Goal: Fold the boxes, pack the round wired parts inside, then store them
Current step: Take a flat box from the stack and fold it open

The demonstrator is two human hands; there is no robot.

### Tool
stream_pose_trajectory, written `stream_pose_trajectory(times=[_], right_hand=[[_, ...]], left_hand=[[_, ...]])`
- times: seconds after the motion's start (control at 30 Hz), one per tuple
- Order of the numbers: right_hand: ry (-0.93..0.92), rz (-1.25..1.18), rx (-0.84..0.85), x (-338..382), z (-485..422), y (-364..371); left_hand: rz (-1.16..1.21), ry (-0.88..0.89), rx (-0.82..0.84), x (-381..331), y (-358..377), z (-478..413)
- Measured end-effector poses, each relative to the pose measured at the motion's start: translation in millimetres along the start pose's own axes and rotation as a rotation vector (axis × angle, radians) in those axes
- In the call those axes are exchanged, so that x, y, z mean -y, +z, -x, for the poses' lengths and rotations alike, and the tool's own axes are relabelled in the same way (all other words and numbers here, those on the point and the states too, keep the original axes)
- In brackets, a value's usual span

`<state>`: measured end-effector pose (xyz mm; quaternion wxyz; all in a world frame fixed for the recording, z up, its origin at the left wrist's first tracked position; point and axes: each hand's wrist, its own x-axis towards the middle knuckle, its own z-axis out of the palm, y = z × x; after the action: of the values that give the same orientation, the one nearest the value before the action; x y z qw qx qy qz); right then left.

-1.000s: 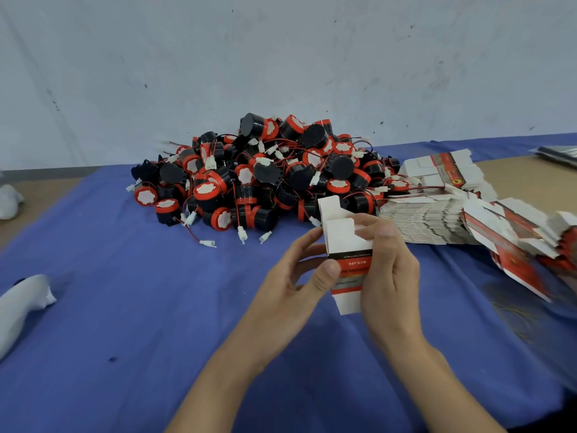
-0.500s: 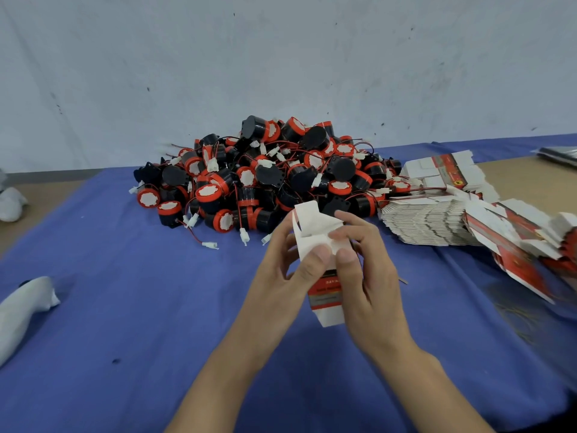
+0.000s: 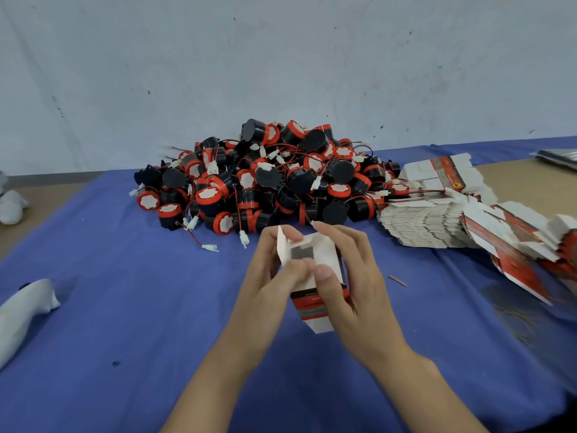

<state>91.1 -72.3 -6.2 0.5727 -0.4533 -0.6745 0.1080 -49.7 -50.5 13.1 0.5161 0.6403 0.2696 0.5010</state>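
Tipped back since earlier, one carton — pinched by left hand and right hand — hangs before one heap of wired parts.

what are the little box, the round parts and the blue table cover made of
The box looks like thin paperboard: matte white inside, printed red and black outside, flaps bending at creases. The round parts are likely moulded plastic: slightly shiny black bodies, red rims, thin wires ending in white connectors. The blue cover seems to be cloth: matte, softly wrinkled.
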Motion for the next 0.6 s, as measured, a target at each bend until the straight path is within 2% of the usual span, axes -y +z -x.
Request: stream_pose_trajectory(times=[0.17,0.3,0.37,0.47,0.53,0.6], right_hand=[[-0.019,0.110,0.076,-4.4,1.8,2.8],[-0.003,0.140,0.036,-5.6,0.0,0.8],[0.016,0.144,-0.006,-6.6,-2.0,-2.3],[0.015,0.172,-0.046,-8.3,-4.6,-9.3],[0.010,0.198,-0.045,-8.9,-5.0,-12.4],[0.010,0.228,-0.021,-9.0,-4.0,-13.1]], left_hand=[[-0.075,0.043,-0.093,5.4,4.6,-0.5],[-0.035,0.023,-0.087,7.8,5.0,-1.9],[0.084,-0.035,-0.034,8.3,5.5,-4.7],[0.256,-0.180,-0.127,5.3,7.6,-9.8],[0.236,-0.275,-0.137,5.2,6.9,-11.0],[0.211,-0.328,-0.076,5.5,6.9,-10.5]])
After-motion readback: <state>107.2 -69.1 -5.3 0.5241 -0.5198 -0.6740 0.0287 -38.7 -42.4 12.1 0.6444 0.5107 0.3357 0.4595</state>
